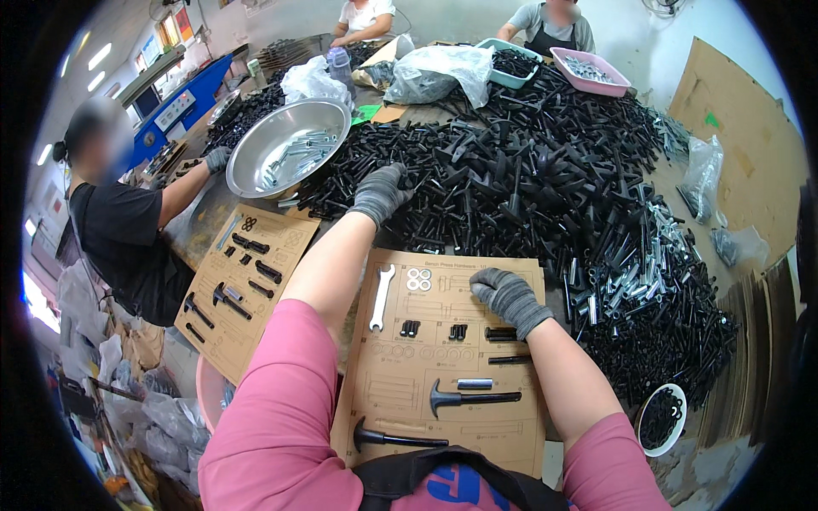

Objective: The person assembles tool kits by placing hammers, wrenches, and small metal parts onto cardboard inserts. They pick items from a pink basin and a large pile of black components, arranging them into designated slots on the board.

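Both my hands wear grey knit gloves. My left hand (381, 194) reaches out to the near edge of a big heap of black bolts (443, 200); its fingers are curled in, and what they hold, if anything, is hidden. Over the upper right of a printed cardboard sheet (413, 358) is my right hand (511, 300), fingers bent together, their contents out of sight. On this sheet lie an open-end wrench (383, 298), several washers (418, 279), small black bolts (411, 329), a silver tube (475, 384) and two black T-handled pins (473, 398).
A second cardboard sheet (281, 230) with black parts lies to the left, below a steel bowl (247, 157) of silver bolts. Silver parts (626, 285) and a white bowl (679, 417) are at the right. A co-worker (119, 213) stands left; two people are across the table.
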Motion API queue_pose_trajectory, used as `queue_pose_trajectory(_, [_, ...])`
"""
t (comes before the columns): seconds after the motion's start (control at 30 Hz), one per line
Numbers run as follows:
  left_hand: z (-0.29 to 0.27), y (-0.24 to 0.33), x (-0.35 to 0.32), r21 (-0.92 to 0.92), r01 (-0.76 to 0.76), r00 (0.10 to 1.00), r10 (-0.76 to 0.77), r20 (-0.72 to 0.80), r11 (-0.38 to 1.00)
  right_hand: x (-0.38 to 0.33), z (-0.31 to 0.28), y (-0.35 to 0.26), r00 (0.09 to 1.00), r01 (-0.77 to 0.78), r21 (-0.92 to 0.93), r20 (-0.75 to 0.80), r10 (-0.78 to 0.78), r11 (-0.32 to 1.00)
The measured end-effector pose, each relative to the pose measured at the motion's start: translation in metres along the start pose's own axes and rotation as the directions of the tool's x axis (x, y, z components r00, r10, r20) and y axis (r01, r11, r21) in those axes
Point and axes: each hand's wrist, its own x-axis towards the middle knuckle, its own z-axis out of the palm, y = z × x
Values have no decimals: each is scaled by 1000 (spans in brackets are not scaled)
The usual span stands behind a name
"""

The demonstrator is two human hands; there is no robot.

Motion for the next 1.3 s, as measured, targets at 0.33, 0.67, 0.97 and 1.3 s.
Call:
queue_pose_trajectory(0.33, [-62,68,-64,-587,-258,955,295,-36,767,5,-22,-40,944,-307,187,182,274,933])
queue_pose_trajectory(0.67, [-61,93,-157,-298,-779,575,818,9,551,-56,13,-79,965,-262,951,252,-75,-164])
queue_pose_trajectory(0.97, [-65,82,-178,-393,-680,699,709,-93,619,-74,8,-83,983,-179,982,176,-57,-56])
queue_pose_trajectory(1.3, [-23,45,-160,-36,-727,650,704,286,686,-23,-10,-50,995,-50,-320,-100,18,946])
